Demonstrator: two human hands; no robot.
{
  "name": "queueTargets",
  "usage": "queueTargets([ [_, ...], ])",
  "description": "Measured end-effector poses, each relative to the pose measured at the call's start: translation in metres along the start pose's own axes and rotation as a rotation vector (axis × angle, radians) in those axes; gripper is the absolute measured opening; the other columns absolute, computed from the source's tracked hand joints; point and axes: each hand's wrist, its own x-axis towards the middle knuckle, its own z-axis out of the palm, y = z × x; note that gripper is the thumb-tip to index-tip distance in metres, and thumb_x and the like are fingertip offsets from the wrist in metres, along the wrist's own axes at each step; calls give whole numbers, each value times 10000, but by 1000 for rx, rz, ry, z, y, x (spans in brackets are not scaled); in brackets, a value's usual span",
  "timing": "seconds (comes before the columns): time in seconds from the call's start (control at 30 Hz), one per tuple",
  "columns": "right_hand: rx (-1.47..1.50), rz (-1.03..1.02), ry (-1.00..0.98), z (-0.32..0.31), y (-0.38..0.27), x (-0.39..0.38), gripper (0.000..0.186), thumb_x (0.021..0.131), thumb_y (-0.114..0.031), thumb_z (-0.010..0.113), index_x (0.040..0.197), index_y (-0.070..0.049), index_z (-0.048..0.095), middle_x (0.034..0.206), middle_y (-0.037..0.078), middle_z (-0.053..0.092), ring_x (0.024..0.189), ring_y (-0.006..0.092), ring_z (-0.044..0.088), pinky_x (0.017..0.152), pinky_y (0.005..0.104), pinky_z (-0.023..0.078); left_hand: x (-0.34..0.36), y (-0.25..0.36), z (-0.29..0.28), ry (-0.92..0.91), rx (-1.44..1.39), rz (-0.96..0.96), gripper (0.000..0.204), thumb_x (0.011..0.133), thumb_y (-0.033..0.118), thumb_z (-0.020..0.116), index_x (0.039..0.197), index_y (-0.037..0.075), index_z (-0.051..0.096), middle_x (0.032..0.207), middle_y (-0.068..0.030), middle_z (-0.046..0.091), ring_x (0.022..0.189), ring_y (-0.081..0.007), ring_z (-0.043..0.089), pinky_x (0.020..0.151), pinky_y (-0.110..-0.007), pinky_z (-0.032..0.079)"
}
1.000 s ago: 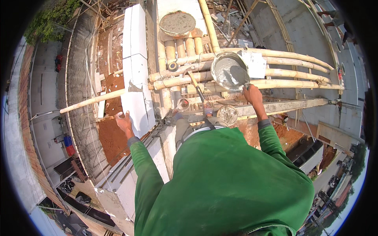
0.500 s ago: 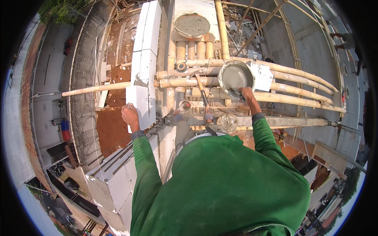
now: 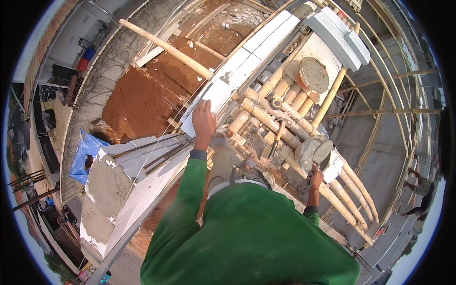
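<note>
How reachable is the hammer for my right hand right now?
Probably not while your right hand grips the trowel; with that put down, likely yes, since the hammer lies uncovered nearby.

- You're outdoors, bright daylight; pale sky [image 3: 427, 232] along lower R rim.
- To your L: bare red-brown soil [image 3: 133, 102], w/ small rubble [image 3: 240, 18] toward top.
- Beyond it, rough grey strip [image 3: 105, 66], curving.
- Blue tarp [image 3: 85, 148] below soil, approx. lower L.
- Your R: large grey concrete surface [image 3: 368, 147], thin bamboo poles [image 3: 384, 113] crossing the view.
</note>
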Motion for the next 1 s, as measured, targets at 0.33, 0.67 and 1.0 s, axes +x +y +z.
queueTargets([
  [0.33, -256, -13, -464, 221, -107, -21, 298, 1032, -344, 698, 849, -139, 584, 624, -64, 484, 437, 54, 400, 398, 256, 311, -8, -6, 1, 50, -120, -14, 764, 835, 113, 764, 1536, 10, 479, 1529, -163, 505, 1434, -362, 462, 1231, -461, 367],
  [0.67, -582, -171, -735, 385, -132, 48, 219, 1003, -289, 700, 941, -82, 666, 630, -51, 508, 465, 69, 432, 438, 281, 340, -2, -16, -23, -95, -251, 5, 649, 899, -4, 567, 1532, -80, 449, 1551, -207, 480, 1439, -378, 441, 1253, -477, 360],
  [1.0, -921, -448, -690, 444, -143, 98, 395, 974, -389, 681, 1038, 1, 658, 656, 105, 596, 608, 249, 596, 612, 425, 487, 7, -20, -27, -180, -302, 16, 717, 844, 13, 658, 1528, -53, 450, 1544, -188, 460, 1458, -392, 416, 1216, -451, 389],
])
